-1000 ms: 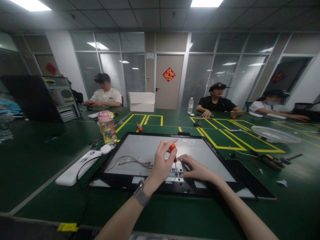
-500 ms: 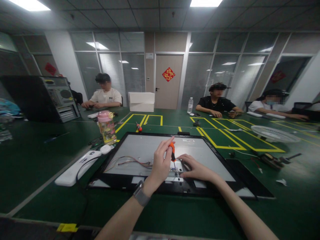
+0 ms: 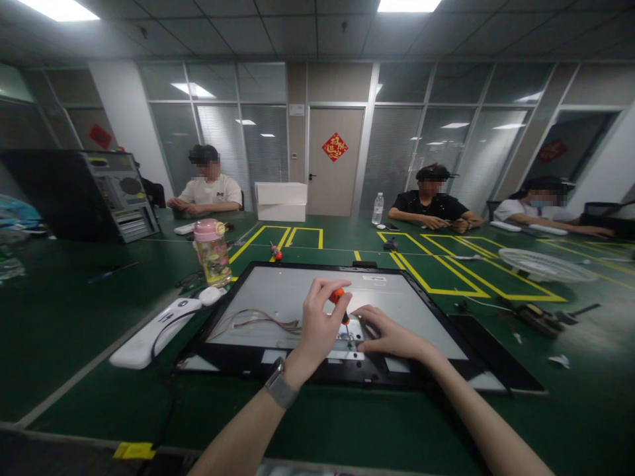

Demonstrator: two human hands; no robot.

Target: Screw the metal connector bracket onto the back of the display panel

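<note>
A dark-framed flat screen panel [image 3: 278, 291] lies on the green table with its pale metal back facing up. My left hand [image 3: 321, 318] is closed around the orange-and-black handle of a screwdriver [image 3: 338, 295], thumb and fingers near its top. The tool stands nearly upright, its thin shaft pointing down at a small silver plate [image 3: 356, 328] near the panel's lower edge; the tip's exact contact is hard to make out. On the right side of that plate rests my right hand [image 3: 389, 334], thumb and fingers apart and curved. Thin cables [image 3: 268, 320] run left from the plate.
Left of the panel are a white power strip [image 3: 153, 334], a pink-lidded bottle [image 3: 212, 254] and a black computer case [image 3: 84, 195]. A dark tool [image 3: 540, 319] and a clear round disc [image 3: 546, 264] lie to the right. Several people sit across the table, near a white box [image 3: 281, 201].
The fingers of my left hand have gone from stretched out to curled over the screwdriver's handle. My right hand has stayed in place.
</note>
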